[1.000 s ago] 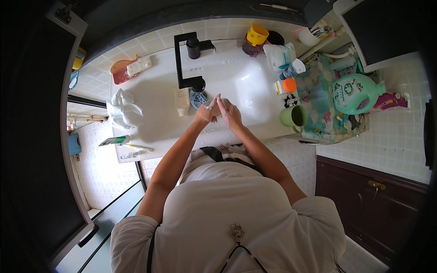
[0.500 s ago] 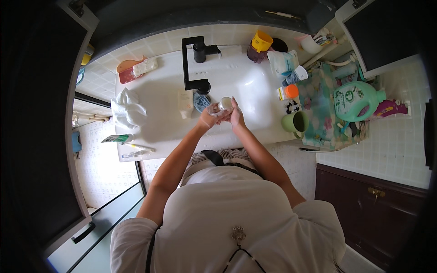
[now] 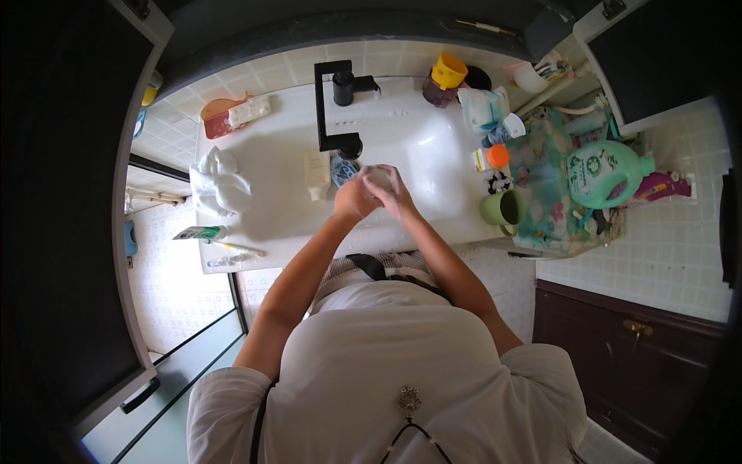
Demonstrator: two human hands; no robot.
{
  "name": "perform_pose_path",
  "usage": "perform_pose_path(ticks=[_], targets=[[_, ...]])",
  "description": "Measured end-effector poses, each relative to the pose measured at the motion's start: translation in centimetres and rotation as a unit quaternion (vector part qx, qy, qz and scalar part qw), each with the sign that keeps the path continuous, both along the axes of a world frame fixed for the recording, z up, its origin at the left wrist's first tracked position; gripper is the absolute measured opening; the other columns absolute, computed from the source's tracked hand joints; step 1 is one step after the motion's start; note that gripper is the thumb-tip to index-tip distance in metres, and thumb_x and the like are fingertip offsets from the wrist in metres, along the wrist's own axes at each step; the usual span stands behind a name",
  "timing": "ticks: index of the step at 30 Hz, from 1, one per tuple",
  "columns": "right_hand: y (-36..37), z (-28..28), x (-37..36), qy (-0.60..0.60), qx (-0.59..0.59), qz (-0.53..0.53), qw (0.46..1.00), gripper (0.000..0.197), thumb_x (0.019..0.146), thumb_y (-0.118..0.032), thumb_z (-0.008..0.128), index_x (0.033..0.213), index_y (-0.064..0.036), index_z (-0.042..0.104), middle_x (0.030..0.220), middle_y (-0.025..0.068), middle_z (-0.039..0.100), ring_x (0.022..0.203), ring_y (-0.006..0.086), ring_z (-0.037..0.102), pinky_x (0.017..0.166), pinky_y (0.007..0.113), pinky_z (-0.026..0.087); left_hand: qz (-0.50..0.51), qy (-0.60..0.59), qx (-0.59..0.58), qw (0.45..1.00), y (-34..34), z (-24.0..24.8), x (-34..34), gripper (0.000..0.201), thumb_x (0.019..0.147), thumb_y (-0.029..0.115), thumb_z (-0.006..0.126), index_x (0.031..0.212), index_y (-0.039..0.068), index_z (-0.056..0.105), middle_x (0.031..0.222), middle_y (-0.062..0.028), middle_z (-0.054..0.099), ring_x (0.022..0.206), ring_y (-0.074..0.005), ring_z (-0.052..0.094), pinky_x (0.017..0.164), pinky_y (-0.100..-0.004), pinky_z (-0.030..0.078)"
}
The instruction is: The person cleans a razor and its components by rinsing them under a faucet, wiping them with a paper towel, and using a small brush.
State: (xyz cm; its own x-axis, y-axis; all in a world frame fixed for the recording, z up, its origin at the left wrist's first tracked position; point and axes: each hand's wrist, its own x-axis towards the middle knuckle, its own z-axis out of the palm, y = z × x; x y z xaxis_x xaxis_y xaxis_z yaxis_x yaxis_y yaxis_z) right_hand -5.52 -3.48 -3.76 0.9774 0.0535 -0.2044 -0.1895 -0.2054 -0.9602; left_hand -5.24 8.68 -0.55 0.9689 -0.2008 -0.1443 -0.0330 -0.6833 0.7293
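Over the white sink (image 3: 452, 174), my left hand (image 3: 355, 198) and my right hand (image 3: 396, 195) are closed together around a small round whitish object (image 3: 379, 179). Its exact kind is hard to make out, since my fingers cover most of it. White lather shows on the hands. Just left of them, a blue patterned item (image 3: 342, 172) lies in the basin beside a cream-coloured squeeze tube (image 3: 317, 175). The black faucet (image 3: 335, 142) has its spout end just beyond my hands.
Along the left rim are a crumpled white cloth (image 3: 219, 182), a toothbrush (image 3: 241, 249) and a pink soap dish (image 3: 219, 116). A green mug (image 3: 502, 209), an orange-capped bottle (image 3: 495, 157) and a yellow cup (image 3: 448, 71) line the right side. Further right stands a green detergent jug (image 3: 607, 174).
My right hand's fingers have come over the round object, which showed more fully before. The hands are closer together, still at about the same place.
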Motion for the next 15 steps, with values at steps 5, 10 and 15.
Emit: perform_pose_path(ticks=[5,10,15], targets=[[-1.5,-1.3,1.0,0.109,0.006,-0.015,0.994,0.062,0.084,-0.053,0.038,0.119,-0.0009,0.043,0.114,0.0157,0.049,0.107,0.023,0.046,0.094,0.031,0.034,-0.04,-0.092,0.054,0.993,-0.4,-1.5,-0.4,0.062,0.058,0.039,0.07,0.109,0.011,0.047,0.094,-0.015,0.06,0.089,-0.0316,0.057,0.074,-0.0376,0.046],[-1.3,-0.6,0.1,0.175,0.156,-0.028,0.972,0.053,0.085,-0.049,0.042,0.115,-0.0053,0.048,0.097,0.007,0.056,0.079,0.0142,0.057,0.064,0.026,0.047,0.026,0.034,0.012,0.999,-0.1,0.2,0.0,0.058,0.059,0.04,0.069,0.106,0.012,0.049,0.09,-0.0148,0.061,0.087,-0.032,0.058,0.072,-0.0374,0.046],[0.1,2.5,-0.9,0.117,0.047,0.044,0.991,0.049,0.082,-0.044,0.052,0.113,-0.0065,0.049,0.093,0.0047,0.057,0.072,0.0101,0.056,0.057,0.023,0.047,0.043,0.013,-0.04,0.998,0.4,-1.0,0.0,0.056,0.059,0.038,0.068,0.101,0.007,0.047,0.086,-0.0163,0.061,0.081,-0.0337,0.058,0.068,-0.0376,0.047]])
